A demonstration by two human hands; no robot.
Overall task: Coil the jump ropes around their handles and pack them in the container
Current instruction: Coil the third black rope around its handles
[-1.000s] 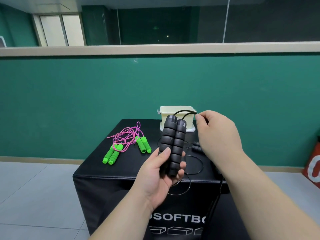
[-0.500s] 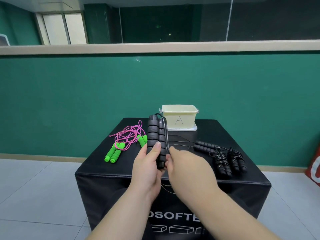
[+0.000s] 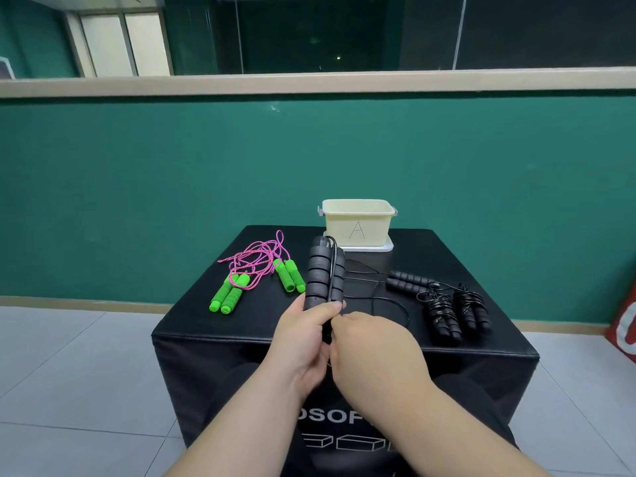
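Observation:
My left hand (image 3: 303, 342) grips the lower end of two black foam handles (image 3: 325, 275) held upright side by side. A thin black rope (image 3: 377, 294) runs down between them and trails loose over the black box top. My right hand (image 3: 375, 352) pinches that rope just below the handles, close against my left hand. The cream container (image 3: 358, 223) marked A stands at the far edge on its lid. Two coiled black ropes (image 3: 454, 313) lie at the right, with another black pair of handles (image 3: 409, 283) beside them.
Two green-handled ropes (image 3: 260, 277) with tangled pink cord lie at the left of the black box (image 3: 213, 325). A green wall stands behind the box. Tiled floor surrounds it, and a red object (image 3: 628, 328) shows at the right edge.
My right hand came down from the top of the handles to their lower end, drawing the rope along them. The handles sank lower and moved slightly left.

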